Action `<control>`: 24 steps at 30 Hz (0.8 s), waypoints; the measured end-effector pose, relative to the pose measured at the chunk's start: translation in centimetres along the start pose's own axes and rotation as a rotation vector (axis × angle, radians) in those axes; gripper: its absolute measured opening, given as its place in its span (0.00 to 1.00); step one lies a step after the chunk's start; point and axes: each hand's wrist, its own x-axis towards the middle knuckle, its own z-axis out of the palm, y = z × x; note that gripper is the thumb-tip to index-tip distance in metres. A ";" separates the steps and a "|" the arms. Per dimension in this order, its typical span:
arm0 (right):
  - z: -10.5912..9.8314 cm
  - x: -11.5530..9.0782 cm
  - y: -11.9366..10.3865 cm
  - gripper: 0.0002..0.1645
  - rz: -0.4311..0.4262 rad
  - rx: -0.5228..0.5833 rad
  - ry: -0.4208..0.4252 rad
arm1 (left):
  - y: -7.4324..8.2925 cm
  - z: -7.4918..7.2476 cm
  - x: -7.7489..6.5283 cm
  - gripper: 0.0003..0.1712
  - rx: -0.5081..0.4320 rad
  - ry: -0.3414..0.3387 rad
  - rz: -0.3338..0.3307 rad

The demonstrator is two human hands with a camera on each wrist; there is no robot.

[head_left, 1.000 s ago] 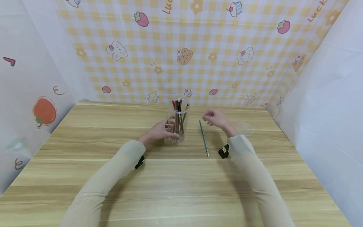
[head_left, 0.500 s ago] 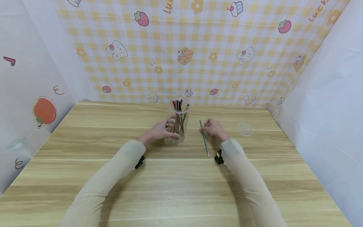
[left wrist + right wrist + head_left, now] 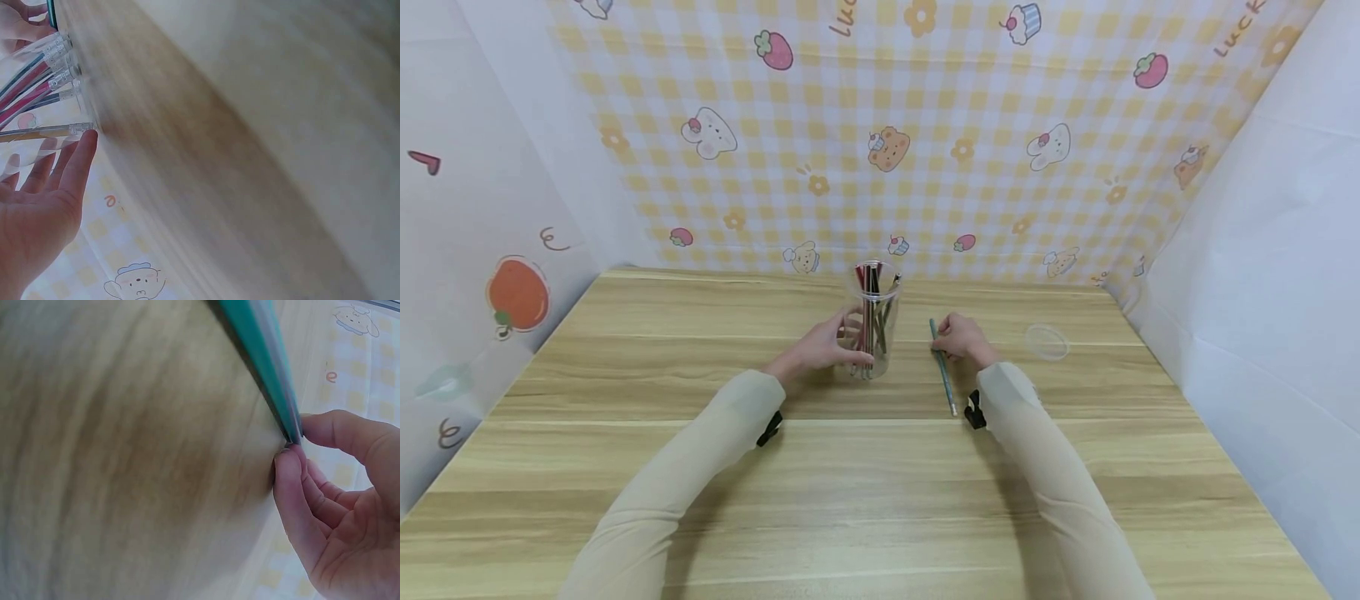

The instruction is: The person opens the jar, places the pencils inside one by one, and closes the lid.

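A tall clear plastic cup (image 3: 891, 333) stands upright on the table with several pencils (image 3: 868, 312) inside, some red and some dark. My left hand (image 3: 820, 343) curves round the cup's left side, thumb in front and fingers behind. In the left wrist view that hand (image 3: 47, 212) has a fingertip by the cup's base, where pencil ends rest. To the cup's right, my right hand (image 3: 964, 337) pinches a green pencil (image 3: 946, 383) near its far end. The right wrist view shows thumb and forefinger meeting on the pencil (image 3: 265, 356). Its white-tipped end points toward me.
A round clear lid (image 3: 1047, 342) lies flat to the right of my right hand. The wooden table (image 3: 880, 500) runs back to a yellow checked cloth (image 3: 820, 217). White cloth walls (image 3: 1262, 250) flank both sides.
My right hand has come down and toward me onto the green pencil and now pinches it. The pencil has shifted very slightly. The left hand and the cup keep their place.
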 end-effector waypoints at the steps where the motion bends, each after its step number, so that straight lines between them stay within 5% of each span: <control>1: 0.0 0.0 -0.1 0.15 -0.001 -0.017 0.000 | 0.0 0.0 0.0 0.48 0.000 0.000 0.000; 8: -0.7 -0.2 0.2 0.13 -0.018 0.003 -0.026 | -0.5 0.0 0.3 0.49 0.012 0.005 0.004; 15: -2.9 -0.9 -0.2 0.17 -0.130 0.303 -0.012 | -2.8 0.1 1.6 0.51 0.006 0.020 0.003; 24: -6.5 -2.7 -3.3 0.15 -0.428 0.714 0.292 | -2.9 0.1 1.6 0.52 0.039 0.033 0.018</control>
